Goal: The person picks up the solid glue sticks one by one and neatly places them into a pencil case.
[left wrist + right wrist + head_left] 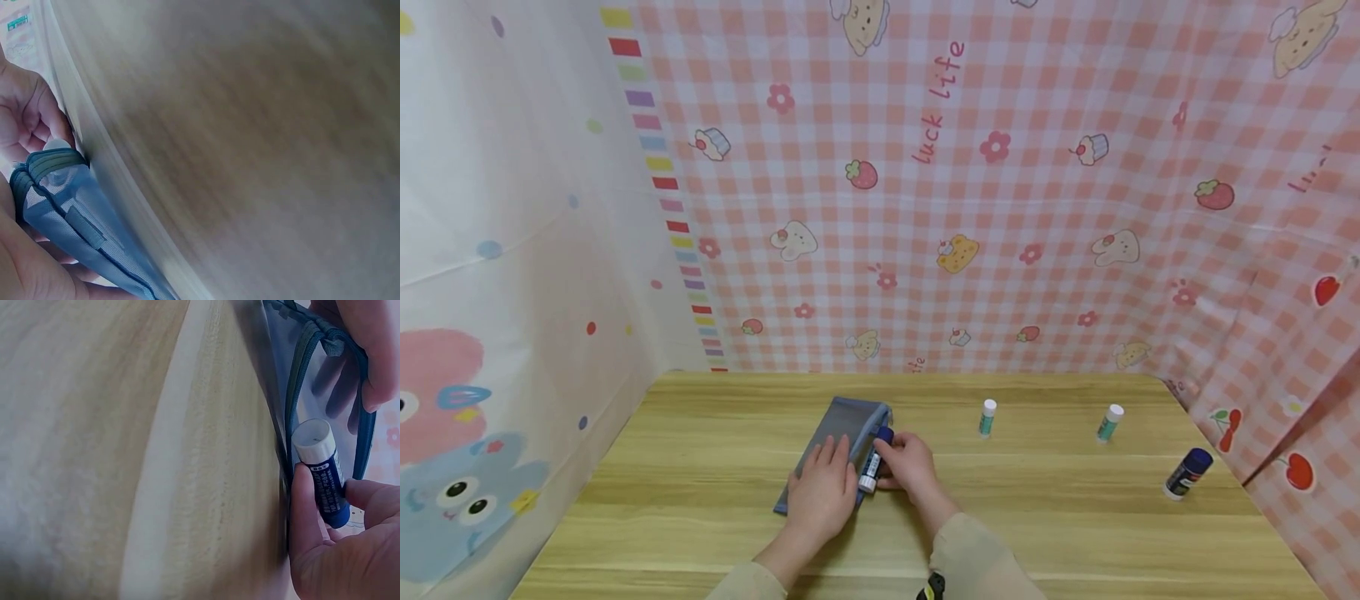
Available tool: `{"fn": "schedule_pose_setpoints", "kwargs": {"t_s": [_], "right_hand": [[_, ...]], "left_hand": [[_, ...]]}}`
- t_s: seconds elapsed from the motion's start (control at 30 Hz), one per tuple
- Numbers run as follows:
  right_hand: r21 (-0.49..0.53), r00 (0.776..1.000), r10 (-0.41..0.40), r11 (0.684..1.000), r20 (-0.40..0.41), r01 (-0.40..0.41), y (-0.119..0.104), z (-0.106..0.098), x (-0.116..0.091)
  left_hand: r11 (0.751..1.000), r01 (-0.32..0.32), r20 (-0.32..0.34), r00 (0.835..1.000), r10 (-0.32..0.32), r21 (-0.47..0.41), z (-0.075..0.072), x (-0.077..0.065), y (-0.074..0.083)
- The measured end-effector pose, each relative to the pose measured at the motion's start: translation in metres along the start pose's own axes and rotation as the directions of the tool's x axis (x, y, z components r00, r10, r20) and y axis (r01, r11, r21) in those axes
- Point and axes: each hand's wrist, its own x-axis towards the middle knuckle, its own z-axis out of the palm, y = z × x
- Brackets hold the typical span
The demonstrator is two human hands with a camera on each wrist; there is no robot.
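A grey-blue mesh zip pouch (856, 417) lies slanted on the table. My left hand (822, 498) lies over it, fingers spread along its top and thumb at the opening's edge. In the right wrist view, the zipper edges (300, 375) stand apart, with the left fingers showing through the mesh. Thumb and fingers of my right hand (912, 463) pinch a navy glue stick (326, 481) with a white end. That white end points toward the pouch's mouth and overlaps it in this view. In the left wrist view, a whitish end shows at the pouch's opening (59, 161).
Two small green tubes with white caps, one near (987, 418) and one farther right (1109, 423), stand toward the back of the wooden table (1037, 517). A larger navy-capped glue stick (1188, 474) stands near the right edge. Patterned cloth (925, 200) hangs behind the table.
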Motion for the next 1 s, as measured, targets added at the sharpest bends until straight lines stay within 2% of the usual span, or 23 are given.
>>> {"fn": "schedule_pose_setpoints", "kwargs": {"t_s": [0.4,0.67,1.0], "right_hand": [[-0.110,1.000,0.015,0.994,-0.021,-0.017,-0.003,0.001,0.003],[-0.031,1.000,0.008,0.999,0.012,-0.008,-0.003,-0.001,0.000],[0.052,0.996,-0.046,0.998,0.071,0.042,-0.001,-0.017,-0.015]], "left_hand": [[1.000,-0.004,0.006,1.000,0.004,0.001,0.000,0.000,0.002],[1.000,-0.015,-0.008,1.000,0.015,-0.001,0.001,0.000,0.001],[1.000,-0.014,-0.025,1.000,0.015,0.011,0.003,0.000,0.000]]}}
